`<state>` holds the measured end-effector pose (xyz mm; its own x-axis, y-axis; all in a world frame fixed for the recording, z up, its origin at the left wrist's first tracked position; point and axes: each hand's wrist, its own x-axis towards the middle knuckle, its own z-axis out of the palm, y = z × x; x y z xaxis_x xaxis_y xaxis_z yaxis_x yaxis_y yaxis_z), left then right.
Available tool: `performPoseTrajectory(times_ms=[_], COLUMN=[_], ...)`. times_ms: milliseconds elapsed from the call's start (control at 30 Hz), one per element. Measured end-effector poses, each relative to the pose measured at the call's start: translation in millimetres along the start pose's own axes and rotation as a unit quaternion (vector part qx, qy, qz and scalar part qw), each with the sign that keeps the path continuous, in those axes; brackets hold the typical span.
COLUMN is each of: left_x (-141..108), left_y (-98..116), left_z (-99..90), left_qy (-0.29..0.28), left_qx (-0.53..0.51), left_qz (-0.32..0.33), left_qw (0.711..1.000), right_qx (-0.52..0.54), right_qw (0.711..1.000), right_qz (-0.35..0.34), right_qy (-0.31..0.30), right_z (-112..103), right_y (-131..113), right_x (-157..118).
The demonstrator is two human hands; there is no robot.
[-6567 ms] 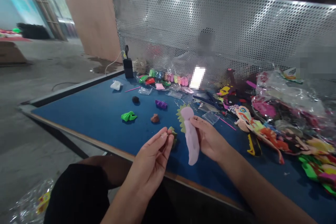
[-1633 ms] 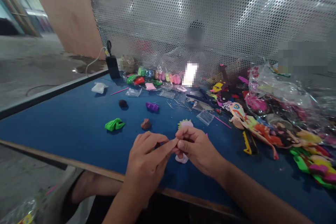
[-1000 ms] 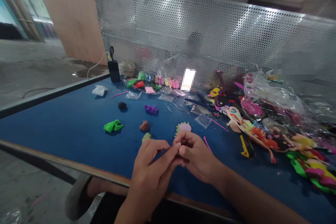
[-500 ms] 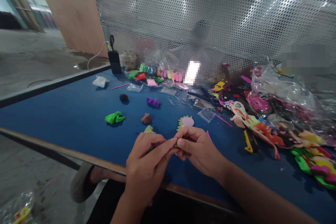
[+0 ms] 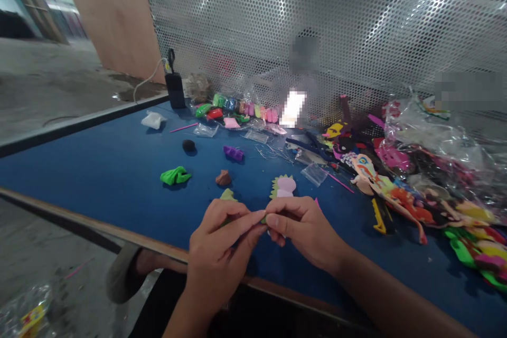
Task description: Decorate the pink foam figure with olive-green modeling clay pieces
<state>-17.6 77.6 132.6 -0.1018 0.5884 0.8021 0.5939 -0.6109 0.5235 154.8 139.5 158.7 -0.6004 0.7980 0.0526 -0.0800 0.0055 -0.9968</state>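
Note:
Near the table's front edge my left hand (image 5: 224, 245) and my right hand (image 5: 303, 227) meet, their fingertips pinching a small piece of green clay (image 5: 264, 219), mostly covered by the fingers. Just behind my right hand lies a lilac clay figure (image 5: 285, 186) with a spiky light green edge, partly hidden. A light green clay lump (image 5: 228, 195) shows behind my left hand. Farther back are a brown lump (image 5: 223, 177), a bright green lump (image 5: 175, 175), a purple piece (image 5: 233, 153) and a black ball (image 5: 189, 145).
Clay packs (image 5: 245, 108) line the back of the blue table (image 5: 99, 169), by a black power bank (image 5: 175, 90). On the right are a yellow cutter (image 5: 379, 216), colourful clay figures (image 5: 404, 198) and clear plastic bags (image 5: 431, 137). A perforated metal panel (image 5: 237, 21) stands behind.
The view has shifted slightly. My hands stay together, with the fingertips moved a little, and slightly more of the green piece and the lilac figure shows.

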Motion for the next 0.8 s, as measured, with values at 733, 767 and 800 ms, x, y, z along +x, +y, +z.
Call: performPoseTrajectory(times_ms=[733,767,800], left_x=[0.3,0.2,0.0], left_y=[2.1,2.2,2.1], left_z=[0.8,0.5,0.2], left_qy=[-0.007,-0.002,0.003], left_qx=[-0.02,-0.02,-0.019], left_qz=[0.016,0.011,0.004], left_qw=[1.0,1.0,1.0], right_qx=[-0.079,-0.084,-0.083], right_qw=[0.996,0.996,0.996], right_qz=[-0.009,-0.018,-0.022], right_qy=[-0.036,-0.036,-0.035], right_z=[-4.1,-3.4,-2.6], right_y=[-5.0,-5.6,-6.1], right_x=[-1.7,-1.9,-2.0])
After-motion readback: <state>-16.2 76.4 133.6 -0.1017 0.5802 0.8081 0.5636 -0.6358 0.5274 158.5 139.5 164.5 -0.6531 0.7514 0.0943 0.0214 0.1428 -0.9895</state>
